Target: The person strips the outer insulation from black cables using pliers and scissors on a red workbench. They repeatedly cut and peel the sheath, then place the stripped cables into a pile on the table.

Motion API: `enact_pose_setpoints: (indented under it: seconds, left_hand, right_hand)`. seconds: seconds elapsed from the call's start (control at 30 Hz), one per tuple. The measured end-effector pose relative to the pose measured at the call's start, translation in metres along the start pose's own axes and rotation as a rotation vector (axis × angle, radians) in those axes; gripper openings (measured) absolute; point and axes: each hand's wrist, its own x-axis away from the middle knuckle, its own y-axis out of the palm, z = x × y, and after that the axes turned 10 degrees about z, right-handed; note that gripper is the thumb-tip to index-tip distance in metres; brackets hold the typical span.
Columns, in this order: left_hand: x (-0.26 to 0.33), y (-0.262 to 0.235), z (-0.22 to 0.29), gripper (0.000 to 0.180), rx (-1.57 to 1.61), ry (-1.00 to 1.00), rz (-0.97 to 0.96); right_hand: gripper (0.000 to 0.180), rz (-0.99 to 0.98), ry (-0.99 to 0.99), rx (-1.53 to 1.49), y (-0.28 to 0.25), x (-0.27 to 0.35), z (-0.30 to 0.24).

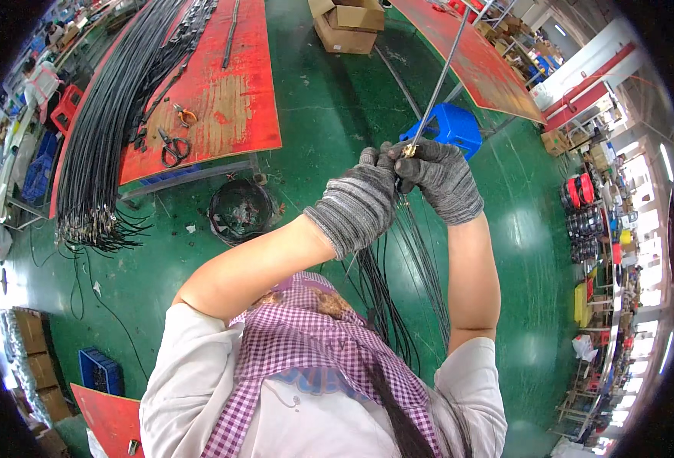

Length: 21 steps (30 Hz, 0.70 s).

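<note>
Both my hands wear grey striped knit gloves and meet in front of me, right of centre. My right hand (pixel 442 183) pinches a small brass-coloured fitting (pixel 409 151) between thumb and fingers. From that fitting a long, thin metal rod (pixel 442 80) slants up and away to the right. Close against it, my left hand (pixel 358 200) is closed round the upper end of a bunch of thin black cables (pixel 386 298). The cables hang below the hands toward the floor. A dark piece between the palms is mostly hidden by the gloves.
On the red worn table (pixel 238 114) at left lie a thick bundle of black cables (pixel 108 130), black-handled scissors (pixel 174 147) and orange-handled pliers (pixel 185 115). A black round bin (pixel 241 210) stands below. Beyond my hands are a blue stool (pixel 455 130) and cardboard boxes (pixel 346 34).
</note>
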Motion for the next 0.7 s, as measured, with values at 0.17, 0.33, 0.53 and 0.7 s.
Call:
enact_pose_setpoints:
  seconds: [0.17,0.33,0.53,0.7]
  left_hand:
    - [-0.003,0.009,-0.001,0.05,0.051,0.113,0.096]
    - [0.005,0.008,-0.022,0.035,0.439,0.159,-0.03]
    - [0.019,0.01,-0.02,0.03,1.379,-0.179,-0.153]
    - [0.029,0.012,-0.01,0.03,1.33,-0.334,0.234]
  right_hand:
    - [0.019,0.01,-0.087,0.17,-0.007,0.005,-0.01]
    - [0.018,-0.108,-0.09,0.123,-0.012,0.014,-0.017]
    - [0.019,-0.249,-0.244,0.065,-0.006,0.008,-0.018]
    - [0.019,-0.049,-0.469,0.09,0.022,0.002,-0.006]
